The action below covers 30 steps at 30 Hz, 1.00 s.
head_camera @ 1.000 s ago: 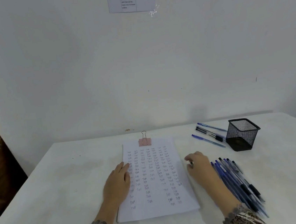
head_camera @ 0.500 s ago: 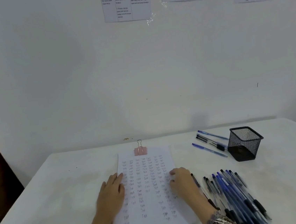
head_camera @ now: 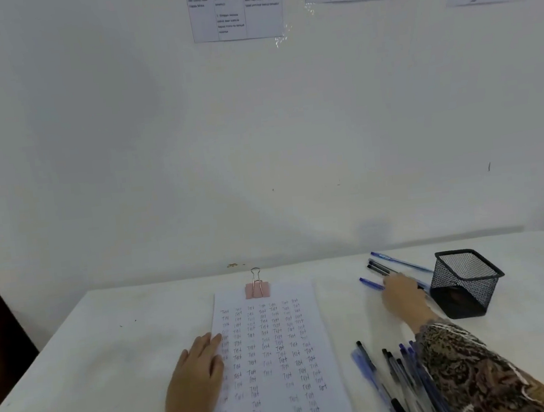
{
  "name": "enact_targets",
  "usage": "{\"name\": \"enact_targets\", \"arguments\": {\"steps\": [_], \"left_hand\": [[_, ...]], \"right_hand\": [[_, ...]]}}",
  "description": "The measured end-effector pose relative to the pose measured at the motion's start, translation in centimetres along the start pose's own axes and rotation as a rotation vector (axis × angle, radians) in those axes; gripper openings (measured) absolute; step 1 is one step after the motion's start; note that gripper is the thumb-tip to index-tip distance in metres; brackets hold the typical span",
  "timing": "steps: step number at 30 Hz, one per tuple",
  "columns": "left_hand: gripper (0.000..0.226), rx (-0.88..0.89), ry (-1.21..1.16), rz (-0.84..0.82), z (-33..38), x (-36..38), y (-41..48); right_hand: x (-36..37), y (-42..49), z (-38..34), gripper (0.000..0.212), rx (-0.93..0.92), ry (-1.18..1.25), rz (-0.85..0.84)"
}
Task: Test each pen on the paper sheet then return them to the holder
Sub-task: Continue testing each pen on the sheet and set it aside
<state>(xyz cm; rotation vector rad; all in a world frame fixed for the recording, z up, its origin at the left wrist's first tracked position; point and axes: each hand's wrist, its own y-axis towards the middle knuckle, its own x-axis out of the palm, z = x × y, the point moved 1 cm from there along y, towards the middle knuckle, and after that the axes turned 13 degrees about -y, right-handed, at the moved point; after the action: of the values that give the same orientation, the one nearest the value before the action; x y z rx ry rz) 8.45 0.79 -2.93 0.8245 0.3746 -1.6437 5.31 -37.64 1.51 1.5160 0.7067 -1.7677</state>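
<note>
I see the paper sheet at the middle of the table, a clip on its far edge. Right of it stands the holder; a few pens lie just left of that, a pile of pens nearer me.

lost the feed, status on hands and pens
Left hand flat on paper sheet. Right hand over far pens beside holder, grip unclear. Path clear.
</note>
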Motion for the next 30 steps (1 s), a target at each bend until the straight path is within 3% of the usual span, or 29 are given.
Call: {"name": "enact_targets", "arguments": {"steps": [5,7,10,12,13,15,18,24,27,30], "left_hand": [[0.043,-0.009,0.001,0.003,0.0,-0.2,0.1],[0.043,-0.007,-0.001,0.002,0.0,-0.1,0.2],[0.052,0.006,-0.001,-0.003,-0.3,0.0,0.2],[0.067,0.027,0.005,-0.003,-0.7,0.1,0.3],[0.073,0.037,0.009,-0.003,-0.8,0.1,0.3],[0.074,0.048,0.018,-0.011,-0.8,0.1,0.4],[0.054,0.041,0.017,-0.025,-0.3,0.0,0.3],[0.043,0.03,0.042,-0.019,-0.3,0.0,0.1],[0.043,0.025,0.037,-0.022,-0.4,0.0,0.1],[0.043,0.033,0.041,-0.021,-0.6,0.1,0.2]], "right_hand": [[0.7,1.0,-0.3,0.024,-0.123,-0.025,0.122],[0.2,1.4,-0.9,0.026,-0.176,0.176,0.166],[-2.8,0.7,-2.5,0.02,-0.2,0.862,0.116],[-5.4,-1.3,-3.8,0.017,-0.2,1.464,-0.084],[-6.5,-2.4,-4.4,0.031,-0.199,1.717,-0.201],[-7.9,-4.8,-5.3,0.053,-0.242,2.056,-0.367],[-7.4,-7.6,-6.5,0.059,-0.197,2.407,-0.431],[-4.4,-11.6,-8.6,0.038,0.169,2.772,-0.368],[-3.1,-13.1,-9.4,0.044,0.229,2.889,-0.362],[-2.1,-13.8,-9.7,0.048,0.12,2.895,-0.373]]}}
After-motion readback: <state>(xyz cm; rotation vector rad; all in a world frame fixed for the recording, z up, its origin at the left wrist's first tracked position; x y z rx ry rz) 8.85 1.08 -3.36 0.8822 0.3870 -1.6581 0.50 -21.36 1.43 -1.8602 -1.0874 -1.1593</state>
